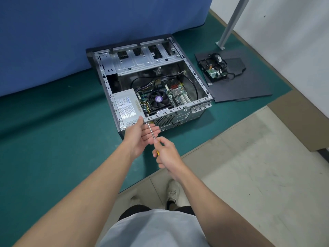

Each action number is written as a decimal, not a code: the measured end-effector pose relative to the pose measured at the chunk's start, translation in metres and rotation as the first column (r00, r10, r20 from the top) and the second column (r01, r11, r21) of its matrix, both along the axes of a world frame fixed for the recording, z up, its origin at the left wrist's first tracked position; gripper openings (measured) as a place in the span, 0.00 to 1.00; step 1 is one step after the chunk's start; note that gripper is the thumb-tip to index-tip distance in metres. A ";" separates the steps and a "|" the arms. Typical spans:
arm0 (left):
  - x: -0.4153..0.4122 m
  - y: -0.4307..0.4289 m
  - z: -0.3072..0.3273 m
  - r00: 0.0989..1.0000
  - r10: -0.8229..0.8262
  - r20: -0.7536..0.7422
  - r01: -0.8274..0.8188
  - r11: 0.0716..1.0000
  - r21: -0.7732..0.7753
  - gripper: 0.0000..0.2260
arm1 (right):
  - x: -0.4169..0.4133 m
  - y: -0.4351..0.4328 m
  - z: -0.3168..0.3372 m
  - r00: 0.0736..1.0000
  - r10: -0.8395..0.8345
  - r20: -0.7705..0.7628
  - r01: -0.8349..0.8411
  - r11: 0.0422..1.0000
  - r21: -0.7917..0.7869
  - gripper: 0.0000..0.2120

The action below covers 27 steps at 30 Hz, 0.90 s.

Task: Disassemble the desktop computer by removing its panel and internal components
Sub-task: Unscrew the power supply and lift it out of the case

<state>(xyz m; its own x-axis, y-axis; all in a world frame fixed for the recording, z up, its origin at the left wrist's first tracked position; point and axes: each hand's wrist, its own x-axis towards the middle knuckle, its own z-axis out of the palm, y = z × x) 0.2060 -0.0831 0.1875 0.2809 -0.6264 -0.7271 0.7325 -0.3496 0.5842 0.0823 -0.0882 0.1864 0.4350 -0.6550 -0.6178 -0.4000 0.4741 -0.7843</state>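
I get a single wide-angle view from the head, facing forward and steeply down. The case [179,109] sits near, just above centre; the wearer's own torso [153,229] and shoe [173,191] fill the bottom edge.

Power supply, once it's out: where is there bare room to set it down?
The green mat left of the case, bordered by the blue cloth, is bare; so is the near half of the removed panel on the right. Its far end is crowded with a drive and cables.
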 end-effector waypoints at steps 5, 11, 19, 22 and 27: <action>0.001 0.000 -0.005 0.999 0.024 -0.037 -0.025 0.999 -0.022 0.23 | -0.001 0.000 -0.002 0.999 -0.036 0.040 0.033 0.997 0.062 0.09; 0.001 0.001 -0.004 0.995 0.062 -0.075 -0.064 0.998 -0.020 0.22 | 0.001 0.001 -0.003 0.996 -0.065 0.056 0.059 0.993 0.102 0.10; 0.002 0.003 -0.003 0.994 0.071 -0.081 -0.072 0.997 -0.003 0.21 | -0.001 0.002 -0.005 0.990 -0.090 0.112 0.069 0.981 0.180 0.09; 0.002 0.002 -0.002 0.994 0.077 -0.082 -0.077 0.997 0.002 0.20 | -0.002 0.000 -0.007 0.977 -0.130 0.169 0.081 0.960 0.268 0.09; 0.001 0.001 -0.001 0.993 0.085 -0.087 -0.084 0.996 0.010 0.20 | -0.006 -0.004 -0.013 0.844 -0.395 0.362 0.000 0.675 0.738 0.09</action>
